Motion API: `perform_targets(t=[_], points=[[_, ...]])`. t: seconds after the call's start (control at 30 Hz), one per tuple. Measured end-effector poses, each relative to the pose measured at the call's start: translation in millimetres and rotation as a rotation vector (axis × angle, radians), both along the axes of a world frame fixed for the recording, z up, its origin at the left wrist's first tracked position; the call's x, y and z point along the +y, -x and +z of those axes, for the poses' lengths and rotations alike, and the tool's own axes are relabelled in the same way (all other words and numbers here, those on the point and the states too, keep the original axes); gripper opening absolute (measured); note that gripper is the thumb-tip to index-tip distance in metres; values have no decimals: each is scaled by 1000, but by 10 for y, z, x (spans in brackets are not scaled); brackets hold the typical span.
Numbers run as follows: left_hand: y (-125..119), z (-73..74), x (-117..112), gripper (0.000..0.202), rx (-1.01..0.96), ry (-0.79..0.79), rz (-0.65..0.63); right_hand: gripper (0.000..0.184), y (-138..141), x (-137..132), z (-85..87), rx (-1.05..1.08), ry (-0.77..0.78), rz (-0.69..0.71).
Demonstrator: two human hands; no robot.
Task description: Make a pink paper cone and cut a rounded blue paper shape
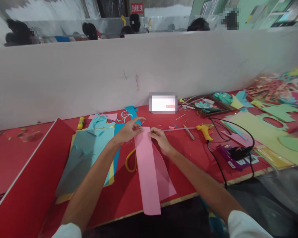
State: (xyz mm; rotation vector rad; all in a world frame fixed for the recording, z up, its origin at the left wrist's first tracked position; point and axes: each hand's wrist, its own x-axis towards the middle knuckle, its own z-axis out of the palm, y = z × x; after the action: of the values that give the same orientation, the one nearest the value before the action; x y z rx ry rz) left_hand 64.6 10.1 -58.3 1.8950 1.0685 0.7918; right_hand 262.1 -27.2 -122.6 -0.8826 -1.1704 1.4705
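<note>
A long folded sheet of pink paper hangs between my hands, its near end reaching the table's front edge. My left hand pinches its far left corner, the index finger raised off it. At the far right corner, my right hand grips the paper between thumb and fingers. A second layer of the pink sheet spreads out at the right underneath. Beside the paper's left edge shows a yellow scissor handle; the rest of the scissors is hidden.
Blue and yellow paper sheets lie at left, near a red divider and a glue stick. To the right are a yellow glue gun, a purple power box with black cords, a tray and paper scraps.
</note>
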Motion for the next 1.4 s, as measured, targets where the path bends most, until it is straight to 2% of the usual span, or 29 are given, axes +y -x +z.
perform_targets(t=[0.2,0.33,0.47,0.67,0.83,0.97,1.13,1.4], points=[[1,-11,31,62,33,-53,76,35,0,20,-6,52,7,17],[-21,-39,42,60,-54,-92,153,36,-23,29,2,12,-14,-4],[-11,-39,80,55,-101,-98,160,40,-54,77,30,28,-55,-7],[-51,62,267,53,-171,-70,187,39,-61,306,121,164,-45,57],[-146,110,388,59,-247,14,128,36,-102,361,133,294,31,68],[-191,70,375,53,-235,10,48,35,-142,312,-14,369,78,95],[-194,43,351,50,-246,22,26,35,-152,294,-151,380,85,125],[-145,117,276,48,-243,3,-21,34,-132,223,-101,378,80,103]])
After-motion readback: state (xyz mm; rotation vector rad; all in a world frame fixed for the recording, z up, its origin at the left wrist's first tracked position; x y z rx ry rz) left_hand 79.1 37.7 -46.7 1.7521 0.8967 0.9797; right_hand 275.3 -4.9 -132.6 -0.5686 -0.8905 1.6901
